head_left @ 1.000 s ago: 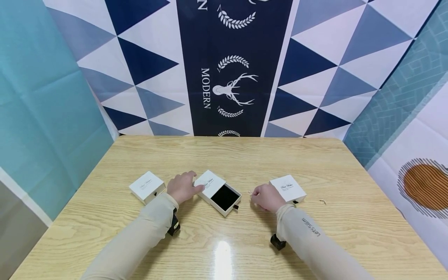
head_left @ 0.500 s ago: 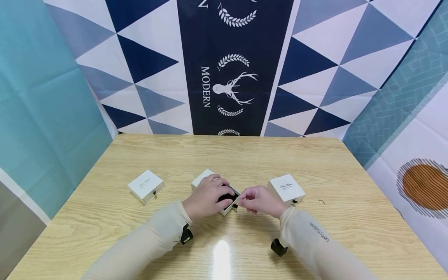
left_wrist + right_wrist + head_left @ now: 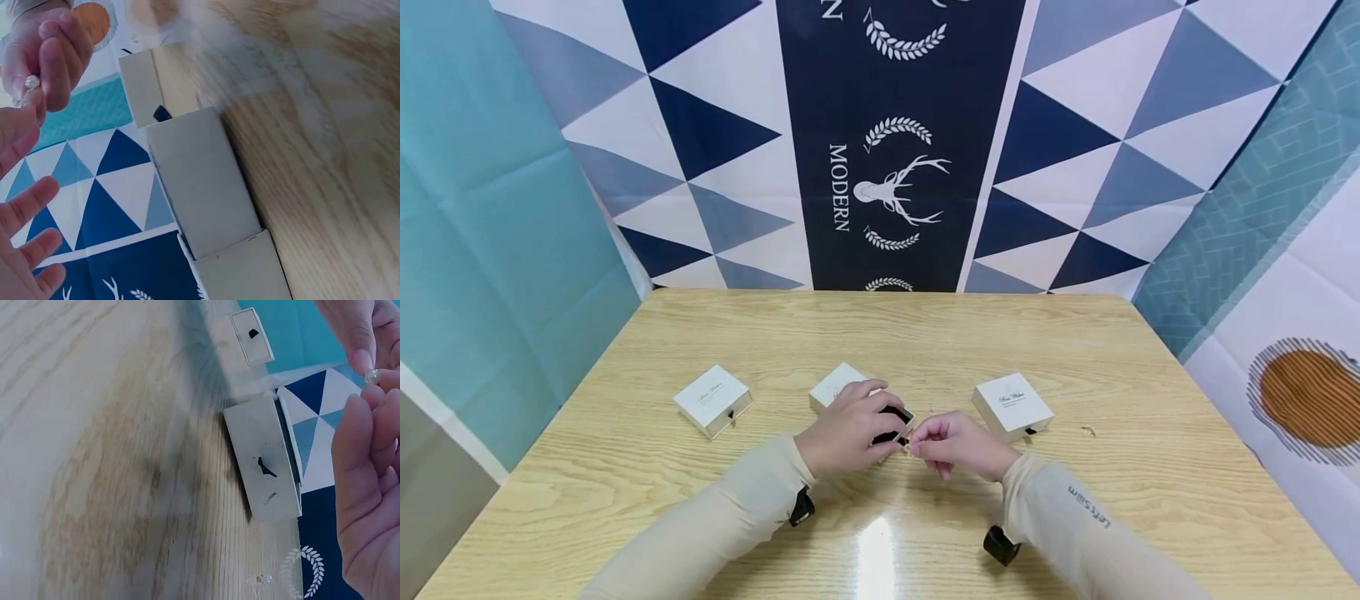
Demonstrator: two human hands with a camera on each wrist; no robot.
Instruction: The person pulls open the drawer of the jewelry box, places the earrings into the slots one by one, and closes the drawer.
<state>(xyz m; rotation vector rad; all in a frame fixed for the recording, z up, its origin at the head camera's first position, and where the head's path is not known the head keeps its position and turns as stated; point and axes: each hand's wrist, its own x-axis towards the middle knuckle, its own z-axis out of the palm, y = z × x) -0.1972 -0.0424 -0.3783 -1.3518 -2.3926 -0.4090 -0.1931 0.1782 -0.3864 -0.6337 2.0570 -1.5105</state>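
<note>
so the left hand (image 3: 846, 429) was at the left end of the middle box (image 3: 835, 382) a second ago, and now it's over the pulled-out drawer (image 3: 250, 431) with its fingertips right by the pearl piece (image 3: 32, 82). that piece is held up just in front of the drawer – the right hand (image 3: 958, 450) has it pinched in bent fingers. left thumb and index sit close together there, other fingers spread; can't tell if they've got a real grip. to me that makes it two-handed fiddly work now, with the drawer just sitting there. left box (image 3: 711, 398) and right box (image 3: 1013, 406) haven't budged – and a little trinket (image 3: 262, 579) lies on the table (image 3: 760, 325) between the middle and right ones.
</note>
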